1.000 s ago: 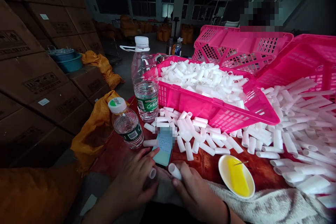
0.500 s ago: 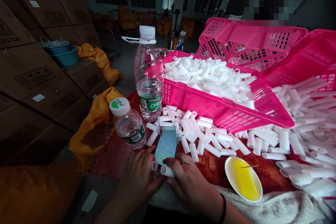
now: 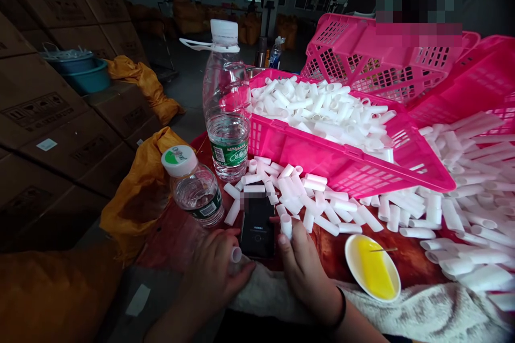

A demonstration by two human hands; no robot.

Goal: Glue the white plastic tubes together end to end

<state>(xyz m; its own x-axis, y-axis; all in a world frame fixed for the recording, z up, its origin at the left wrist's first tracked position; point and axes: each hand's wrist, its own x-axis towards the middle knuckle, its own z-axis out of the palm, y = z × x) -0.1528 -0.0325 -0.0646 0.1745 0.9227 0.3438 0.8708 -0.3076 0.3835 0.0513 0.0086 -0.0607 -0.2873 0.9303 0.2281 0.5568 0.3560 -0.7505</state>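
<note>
My left hand (image 3: 219,262) is closed around a short white tube (image 3: 236,254), whose round open end pokes out between the fingers. Held upright by the thumb and fingers of my right hand (image 3: 303,260) is another short white tube (image 3: 286,225). Between the two hands a phone (image 3: 258,233) lies on the red tabletop, its screen mostly dark with a small line of text. Loose white tubes (image 3: 289,198) are scattered just beyond the phone. Right of my right hand sits a small white dish (image 3: 396,286) with a yellow slab and a thin stick.
A pink crate (image 3: 306,150) heaped with white tubes stands behind. Two water bottles, a large one (image 3: 227,96) and a small one (image 3: 197,190), stand at the left. More tubes (image 3: 475,187) pile up at right. A towel (image 3: 434,313) lies along the front edge.
The phone's screen has gone from lit to dark. My right hand has moved off the phone, up and to the right, and its tube now points upward. My left hand stays nearly in place.
</note>
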